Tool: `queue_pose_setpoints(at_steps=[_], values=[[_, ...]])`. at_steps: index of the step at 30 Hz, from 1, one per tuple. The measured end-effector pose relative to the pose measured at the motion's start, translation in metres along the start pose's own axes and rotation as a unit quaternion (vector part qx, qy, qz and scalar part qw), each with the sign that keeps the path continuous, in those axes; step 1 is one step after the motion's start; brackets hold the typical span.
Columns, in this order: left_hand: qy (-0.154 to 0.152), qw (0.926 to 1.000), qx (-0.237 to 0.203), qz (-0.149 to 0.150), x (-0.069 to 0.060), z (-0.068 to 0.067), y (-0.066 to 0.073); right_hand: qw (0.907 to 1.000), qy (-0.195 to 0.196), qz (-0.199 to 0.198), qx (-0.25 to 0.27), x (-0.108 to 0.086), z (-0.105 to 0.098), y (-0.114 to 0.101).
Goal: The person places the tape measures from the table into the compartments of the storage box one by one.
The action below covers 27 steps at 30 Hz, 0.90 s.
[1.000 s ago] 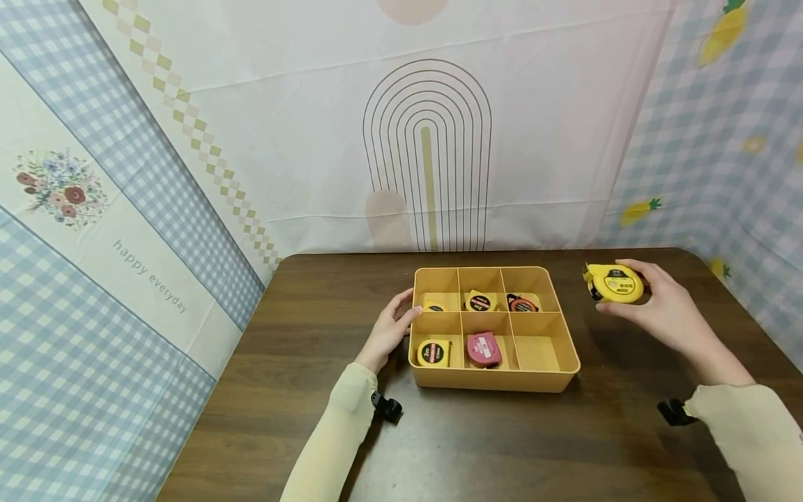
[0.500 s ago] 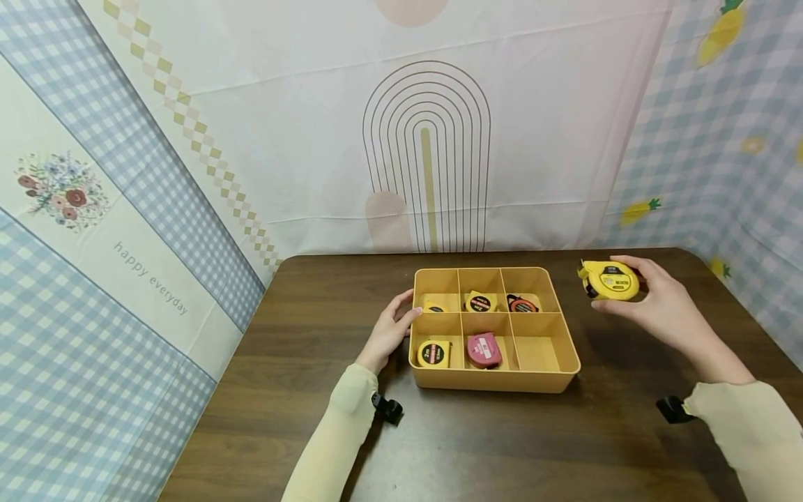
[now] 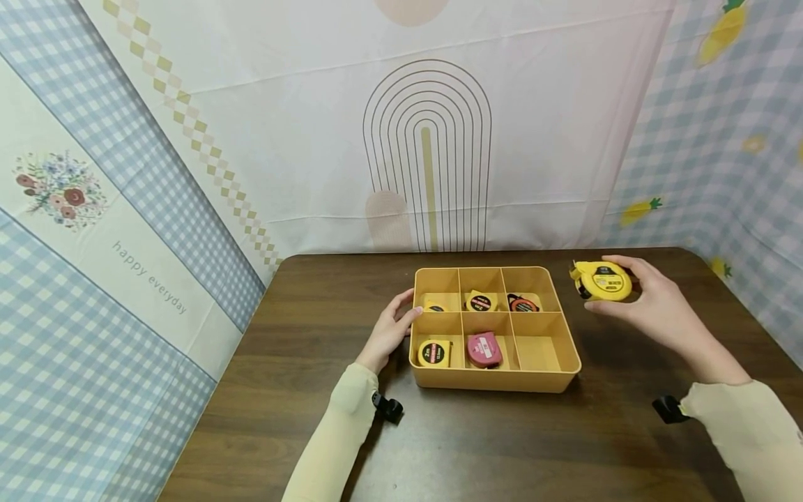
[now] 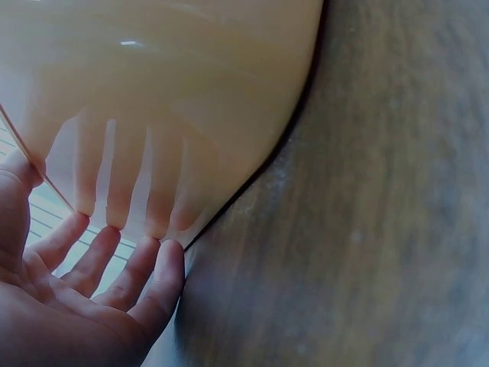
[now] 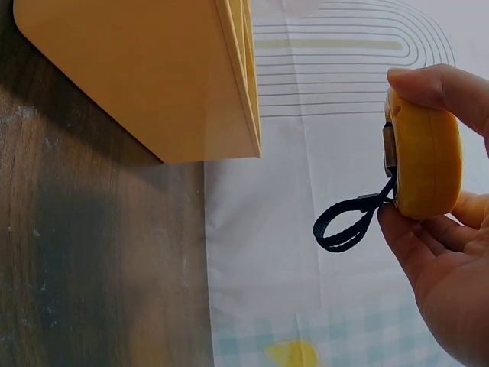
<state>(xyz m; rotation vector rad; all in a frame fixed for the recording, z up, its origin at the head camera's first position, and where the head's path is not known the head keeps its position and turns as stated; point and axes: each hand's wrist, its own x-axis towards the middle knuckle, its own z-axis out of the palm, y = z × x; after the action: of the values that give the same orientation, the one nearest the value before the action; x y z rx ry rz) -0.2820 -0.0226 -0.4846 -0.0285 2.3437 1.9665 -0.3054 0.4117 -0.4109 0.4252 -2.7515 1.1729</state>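
My right hand (image 3: pixel 655 303) holds a yellow tape measure (image 3: pixel 603 281) by its edges, in the air to the right of the organizer box. In the right wrist view a black strap loop (image 5: pixel 348 225) hangs from the tape measure (image 5: pixel 429 157). A tan box (image 3: pixel 495 380) with six compartments stands on the table. My left hand (image 3: pixel 390 333) rests against its left side, fingertips on the outer wall (image 4: pixel 199 69) and thumb at the rim. Inside are yellow tape measures (image 3: pixel 434 353), a pink one (image 3: pixel 484 350) and an orange-and-black one (image 3: pixel 523 303); the front right compartment holds nothing.
The box stands on a dark wooden table (image 3: pixel 489 446). A white patterned cloth (image 3: pixel 314 139) hangs behind the table, with blue checked cloth (image 3: pixel 709 174) at the right and more checked cloth (image 3: pixel 56 307) at the left.
My right hand has moved a little to the left, towards the box, carrying the yellow tape measure. The left hand and the box have stayed in place.
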Motion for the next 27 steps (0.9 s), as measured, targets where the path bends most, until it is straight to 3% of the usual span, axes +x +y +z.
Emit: queue_pose_setpoints(at_steps=[8, 27], values=[[0.011, 0.9999, 0.001, 0.005, 0.003, 0.0, -0.009, 1.0, -0.005, -0.002, -0.005, -0.004, 0.003, -0.005], [0.016, 0.9998, 0.009, 0.0, 0.002, 0.0, -0.008, 0.999, -0.031, -0.013, 0.031, -0.008, 0.006, -0.024]])
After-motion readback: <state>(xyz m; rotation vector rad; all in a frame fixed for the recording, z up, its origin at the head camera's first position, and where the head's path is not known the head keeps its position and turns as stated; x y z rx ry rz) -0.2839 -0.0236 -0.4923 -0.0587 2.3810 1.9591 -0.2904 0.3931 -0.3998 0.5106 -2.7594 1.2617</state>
